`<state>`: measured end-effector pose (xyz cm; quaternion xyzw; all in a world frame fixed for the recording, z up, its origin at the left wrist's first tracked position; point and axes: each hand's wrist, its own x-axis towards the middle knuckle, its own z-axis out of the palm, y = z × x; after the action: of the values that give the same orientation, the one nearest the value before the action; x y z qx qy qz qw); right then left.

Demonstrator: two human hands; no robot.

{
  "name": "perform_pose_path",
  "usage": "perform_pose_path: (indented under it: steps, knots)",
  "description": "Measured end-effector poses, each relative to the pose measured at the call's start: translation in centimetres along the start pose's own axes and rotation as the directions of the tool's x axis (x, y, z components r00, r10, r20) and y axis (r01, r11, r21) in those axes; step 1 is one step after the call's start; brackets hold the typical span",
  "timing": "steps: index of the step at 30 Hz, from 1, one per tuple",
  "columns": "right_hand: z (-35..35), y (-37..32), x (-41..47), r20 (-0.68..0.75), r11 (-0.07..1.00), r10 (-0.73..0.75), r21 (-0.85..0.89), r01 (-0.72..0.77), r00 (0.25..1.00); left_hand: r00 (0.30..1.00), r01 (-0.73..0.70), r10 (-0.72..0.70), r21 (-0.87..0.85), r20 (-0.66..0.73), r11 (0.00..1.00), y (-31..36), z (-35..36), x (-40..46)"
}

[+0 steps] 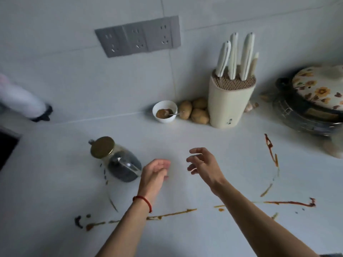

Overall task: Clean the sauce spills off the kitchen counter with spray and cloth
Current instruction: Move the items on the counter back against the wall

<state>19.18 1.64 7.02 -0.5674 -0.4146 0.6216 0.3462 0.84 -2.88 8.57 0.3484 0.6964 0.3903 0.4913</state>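
Both hands, left [156,170] and right [203,162], hover loose and empty; sauce streaks [172,214] lie nearer the person, red trail [271,148] right.

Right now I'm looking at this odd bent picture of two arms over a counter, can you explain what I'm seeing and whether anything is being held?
There is one picture, taken by a wide-angle camera worn on a person's head, looking forward and down. That lens is why the walls seem to curve.

The two bare arms belong to the wearer. The left hand, with a red string at its wrist, and the right hand both hover over the white counter with loose fingers. Neither holds anything.

On the counter, brown sauce streaks run along the near side and up the right. A glass jar with a gold lid and dark contents is beside the left hand. By the wall are a small white bowl with brown paste and a spoon, some potatoes, a knife block and a flowered pot.

No spray bottle or cloth can be clearly made out.
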Motion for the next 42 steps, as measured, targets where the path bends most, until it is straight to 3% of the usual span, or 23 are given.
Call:
perform_pose_path:
  steps: [2,5,7,11,15,19,27,31,38,42]
  knots:
    - [5.9,-0.3,-0.1,0.103,0.99,-0.065,-0.118,0.077,0.993,0.999,0.043,-0.043,0.0,-0.021,0.999,-0.8,-4.9,-0.7]
    - [11.7,-1.2,-0.4,0.18,0.937,-0.146,-0.29,0.194,0.973,0.986,0.153,-0.162,0.175,0.043,0.973,-1.7,-9.6,-1.9]
    - [13.9,-1.9,-0.7,0.221,0.911,-0.171,-0.336,0.239,0.96,0.98,0.189,-0.198,0.264,0.008,0.946,-2.3,-11.6,-2.3]
    - [17.1,-2.6,-1.6,0.315,0.86,-0.154,-0.424,0.284,0.936,0.969,0.146,-0.097,0.213,-0.225,0.966,-3.0,-14.8,-0.4]
    - [18.3,-3.0,-1.8,0.297,0.87,-0.158,-0.409,0.275,0.942,0.99,-0.056,0.074,0.143,-0.123,0.988,-3.0,-15.4,2.3]
    - [17.7,-2.2,-1.9,0.239,0.916,-0.129,-0.343,0.208,0.962,0.964,-0.166,0.204,0.215,-0.168,0.962,-2.5,-14.3,3.1]
    - [10.6,-2.9,-2.5,0.041,0.982,-0.146,-0.118,0.15,0.988,0.967,-0.21,0.238,0.242,-0.09,0.947,0.4,-7.1,1.4]
    - [3.2,-3.5,-3.5,-0.138,0.992,-0.124,0.011,0.127,0.983,0.95,-0.306,0.308,0.298,0.042,0.904,2.6,0.3,1.3]
    - [-11.5,-5.7,-3.3,-0.454,0.97,-0.075,0.174,0.172,0.888,0.866,-0.481,0.398,0.29,0.301,0.827,8.3,16.2,1.0]
    - [-18.9,-6.9,-2.0,-0.504,0.959,-0.159,0.127,0.255,0.849,0.83,-0.531,0.421,0.291,0.364,0.796,11.3,24.0,2.2]
